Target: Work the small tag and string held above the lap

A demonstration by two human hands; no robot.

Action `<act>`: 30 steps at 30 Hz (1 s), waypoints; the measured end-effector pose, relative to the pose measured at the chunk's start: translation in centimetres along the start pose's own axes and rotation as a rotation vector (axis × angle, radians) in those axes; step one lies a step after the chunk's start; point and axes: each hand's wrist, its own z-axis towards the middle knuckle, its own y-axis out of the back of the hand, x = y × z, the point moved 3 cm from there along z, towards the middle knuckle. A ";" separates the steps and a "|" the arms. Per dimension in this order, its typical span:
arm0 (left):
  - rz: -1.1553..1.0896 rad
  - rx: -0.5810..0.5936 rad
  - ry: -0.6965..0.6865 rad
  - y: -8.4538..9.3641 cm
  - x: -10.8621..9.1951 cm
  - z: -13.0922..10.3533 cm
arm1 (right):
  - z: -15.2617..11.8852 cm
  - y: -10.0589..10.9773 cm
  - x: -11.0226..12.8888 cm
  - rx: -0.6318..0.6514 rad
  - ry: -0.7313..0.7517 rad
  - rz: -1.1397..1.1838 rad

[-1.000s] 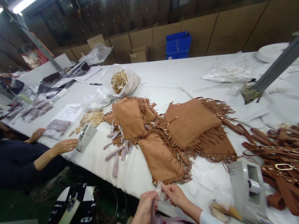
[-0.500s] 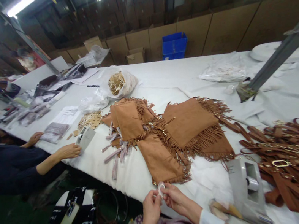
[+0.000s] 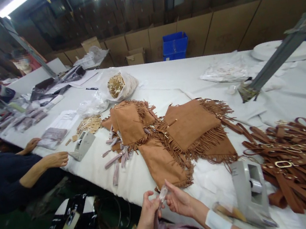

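My left hand [image 3: 149, 209] and my right hand [image 3: 181, 201] meet at the table's front edge. Between their fingertips they pinch a small piece of clear plastic film [image 3: 163, 194]; whether anything is wrapped in it I cannot tell. Just beyond lies a brown suede-like fringed bag [image 3: 164, 160], its near corner close to my fingers. More fringed bags [image 3: 193, 123] lie behind it, overlapping. Narrow film-wrapped strips [image 3: 115, 161] stick out at the left of the bags. A grey tape dispenser [image 3: 251, 192] stands to the right of my right hand.
Brown straps [image 3: 298, 167] with gold-coloured buckles are heaped at right. A co-worker's hand [image 3: 56, 160] is by another tape dispenser [image 3: 83, 144] at left. A plastic bag of tan pieces [image 3: 120, 85] sits further back. A metal post [image 3: 278, 53] rises from the table at right.
My hands have drawn slightly apart, and the plastic film between them looks longer. The co-worker's near hand has moved left, away from the dispenser's body.
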 end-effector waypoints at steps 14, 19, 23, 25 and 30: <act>0.286 0.134 0.042 -1.5 0.5 -1.6 | 0.9 1.7 -1.2 -0.149 0.206 -0.040; -0.176 -0.020 0.196 0.1 1.4 -1.4 | 0.0 2.8 -0.6 -0.371 0.158 -0.257; -0.314 -0.070 0.278 1.0 1.3 -1.3 | -0.3 4.0 -1.1 -0.505 0.203 -0.324; -0.367 -0.075 0.303 1.2 1.1 -1.2 | -0.2 3.9 -1.5 -0.487 0.213 -0.362; -0.297 -0.086 0.254 0.9 0.9 -1.2 | -0.2 2.4 -1.5 -0.424 0.262 -0.438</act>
